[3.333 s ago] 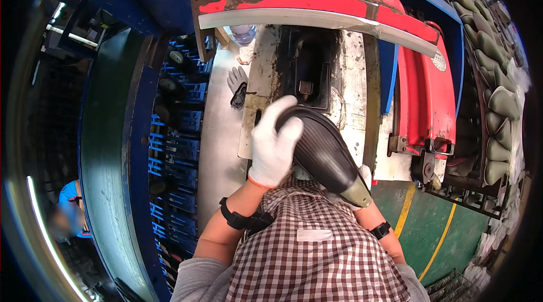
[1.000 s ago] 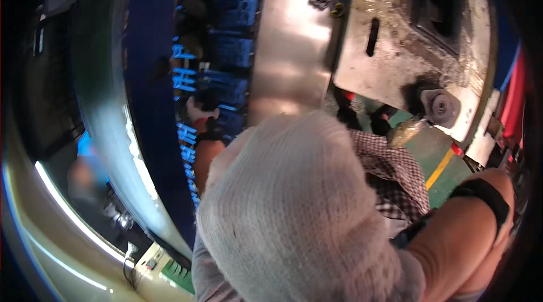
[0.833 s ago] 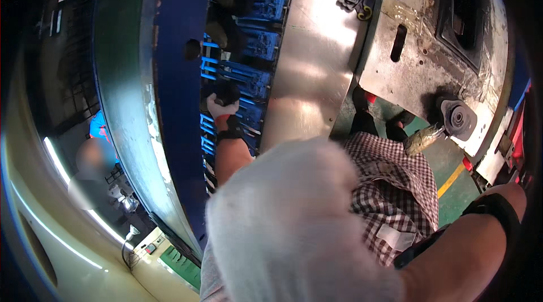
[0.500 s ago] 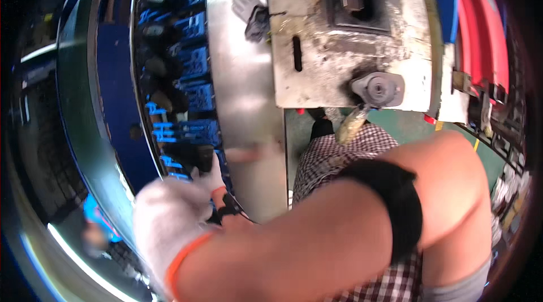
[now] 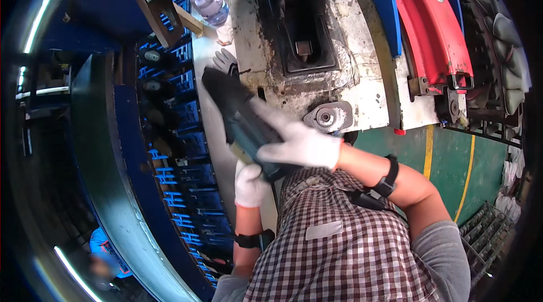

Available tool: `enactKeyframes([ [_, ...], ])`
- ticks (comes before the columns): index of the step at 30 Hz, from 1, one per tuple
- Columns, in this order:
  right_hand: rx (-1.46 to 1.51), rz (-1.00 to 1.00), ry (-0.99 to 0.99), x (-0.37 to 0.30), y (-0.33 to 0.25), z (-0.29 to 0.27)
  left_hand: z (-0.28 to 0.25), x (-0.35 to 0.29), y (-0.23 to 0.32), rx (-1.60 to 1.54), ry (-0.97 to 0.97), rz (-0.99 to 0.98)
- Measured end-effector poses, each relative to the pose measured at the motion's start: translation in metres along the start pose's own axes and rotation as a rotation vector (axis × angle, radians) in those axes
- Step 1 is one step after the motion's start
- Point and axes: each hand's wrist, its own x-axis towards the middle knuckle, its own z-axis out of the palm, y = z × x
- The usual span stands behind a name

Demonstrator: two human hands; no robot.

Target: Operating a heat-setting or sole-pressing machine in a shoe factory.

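Note:
A dark shoe (image 5: 249,118) hangs at a slant in front of me, toe pointing up and left, slightly blurred by motion. Its heel end is by my left hand (image 5: 250,185), in a white glove, whose fingers are closed round the lower edge. My right hand (image 5: 302,142), also white-gloved, grips across the shoe's side from the right, thumb apart from the fingers. Behind the right hand, a grey round-topped fitting (image 5: 326,118) sits at the near edge of the worn machine table (image 5: 362,98).
Blue racks (image 5: 195,112) with several dark shoes run along the left, beside a metal ledge. At the back are a clear water bottle (image 5: 209,3) and a grey glove (image 5: 224,60). A red machine cover (image 5: 432,24) stands right; a person in blue (image 5: 107,254) is lower left.
Both hands have come back from the rack on the left, bringing the shoe up in front of me. My right arm no longer stretches across; the view has turned.

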Motion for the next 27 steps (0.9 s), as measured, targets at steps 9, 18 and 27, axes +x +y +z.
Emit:
enactKeyframes([
  [9, -0.401, 0.172, 0.843, 0.064, 0.021, -0.120, 0.146, 0.053, 0.131, 0.934, 0.037, 0.986],
  [18, -0.866, 0.377, 0.804, 0.109, 0.052, -0.117, 0.272, 0.115, 0.234, 1.391, 0.011, 1.650],
  [27, -0.605, 0.239, 0.865, 0.052, 0.081, -0.132, 0.369, 0.141, 0.239, 1.815, -0.460, 1.326],
])
